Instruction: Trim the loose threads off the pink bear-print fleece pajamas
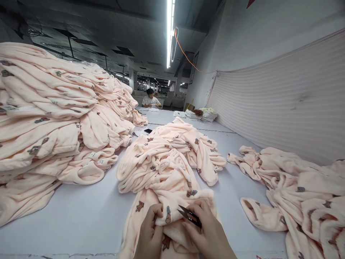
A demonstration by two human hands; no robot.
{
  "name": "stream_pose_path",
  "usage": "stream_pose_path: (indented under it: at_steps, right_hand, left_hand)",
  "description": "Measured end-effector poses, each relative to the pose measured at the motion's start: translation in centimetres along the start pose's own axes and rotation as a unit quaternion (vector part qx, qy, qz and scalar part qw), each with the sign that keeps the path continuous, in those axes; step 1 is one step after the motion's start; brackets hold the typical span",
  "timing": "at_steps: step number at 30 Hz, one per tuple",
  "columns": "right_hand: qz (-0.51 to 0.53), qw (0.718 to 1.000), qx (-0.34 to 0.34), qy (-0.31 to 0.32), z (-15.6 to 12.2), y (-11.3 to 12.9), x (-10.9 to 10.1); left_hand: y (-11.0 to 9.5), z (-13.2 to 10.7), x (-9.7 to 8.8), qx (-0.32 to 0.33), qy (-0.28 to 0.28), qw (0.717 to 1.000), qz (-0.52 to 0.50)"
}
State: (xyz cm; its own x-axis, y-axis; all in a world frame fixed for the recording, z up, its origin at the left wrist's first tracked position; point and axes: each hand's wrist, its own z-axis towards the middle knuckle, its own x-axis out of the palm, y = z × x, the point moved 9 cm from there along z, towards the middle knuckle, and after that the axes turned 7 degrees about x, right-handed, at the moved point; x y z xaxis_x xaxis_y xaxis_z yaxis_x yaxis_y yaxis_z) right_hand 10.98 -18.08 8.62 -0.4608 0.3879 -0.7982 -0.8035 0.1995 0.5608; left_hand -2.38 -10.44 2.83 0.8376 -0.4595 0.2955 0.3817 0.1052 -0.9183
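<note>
**A:** Right hand [208, 233] closed around small black thread snips [190, 216], blades pointing left, tips right at the fold!

**B:** And the left hand [149, 235] pinches that fold of the pale pink fleece garment with brown bear prints [172, 201], near centre on the white surface [81, 216].

**A:** More of the same fleece is heaped just behind it. There's a tall stack of folded pink fleece [45, 118] on the left and a loose pink heap [302, 194] on the right.

**B:** Far end, a seated person [150, 99].
</note>
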Motion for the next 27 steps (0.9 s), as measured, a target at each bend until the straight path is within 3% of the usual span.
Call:
stream_pose_path:
  at_steps: [6,10,14,16,20,24,27]
  right_hand:
    - [-0.087,0.995,-0.048,-0.021,-0.3,2.1,0.3]
    - [-0.041,0.997,-0.009,-0.063,-0.1,0.6,0.1]
    - [-0.048,0.994,-0.021,-0.091,-0.3,-0.3,0.1]
    - [-0.036,0.995,-0.014,-0.089,0.1,-0.6,-0.1]
    - [0.03,0.995,0.028,-0.091,1.1,-0.7,-1.1]
    - [0.036,0.997,0.002,-0.073,1.1,0.3,-0.5]
    - [0.008,0.997,0.026,-0.073,1.5,-0.3,-0.2]
  left_hand:
    - [1.1,0.0,-0.6,-0.008,-0.017,0.999,-0.036]
    - [1.6,-0.2,-0.5,-0.026,-0.026,0.996,-0.085]
    - [0.8,0.1,-1.4,-0.008,-0.061,0.997,-0.036]
    - [1.0,0.5,-1.1,-0.036,-0.033,0.998,-0.036]
    - [2.6,0.7,1.3,-0.162,0.088,0.974,-0.132]
    - [1.8,1.4,2.1,-0.19,0.101,0.964,-0.154]
    - [0.4,1.8,2.4,-0.183,0.097,0.967,-0.151]
